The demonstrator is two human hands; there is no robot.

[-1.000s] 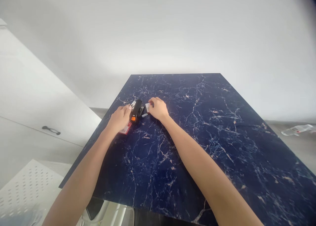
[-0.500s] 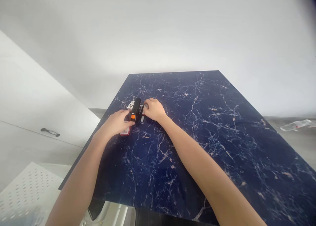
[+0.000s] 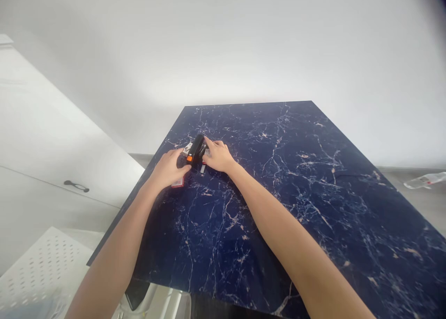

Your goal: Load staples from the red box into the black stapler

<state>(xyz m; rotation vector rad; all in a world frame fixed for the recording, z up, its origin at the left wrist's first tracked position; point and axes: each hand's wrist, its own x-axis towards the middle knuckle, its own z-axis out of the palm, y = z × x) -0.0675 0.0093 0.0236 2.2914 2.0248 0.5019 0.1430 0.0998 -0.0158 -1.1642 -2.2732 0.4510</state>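
Note:
A small black stapler [image 3: 195, 150] with an orange mark lies near the far left of the dark blue marble table [image 3: 296, 189]. My left hand [image 3: 169, 168] is closed around its near end. My right hand [image 3: 216, 155] rests against its right side, fingers curled at a small white and silver piece there. A red and white box [image 3: 178, 182] lies under my left hand, mostly hidden. A small white card [image 3: 187, 147] peeks out behind the stapler.
A white cabinet with a black handle [image 3: 76, 186] stands to the left of the table. A white perforated panel [image 3: 38, 268] lies low at the left. A clear plastic item [image 3: 423, 180] rests on the floor at the right.
My right hand has moved in closer to the stapler, and the stapler's far end has tipped up a little. My left hand has shifted along its near end.

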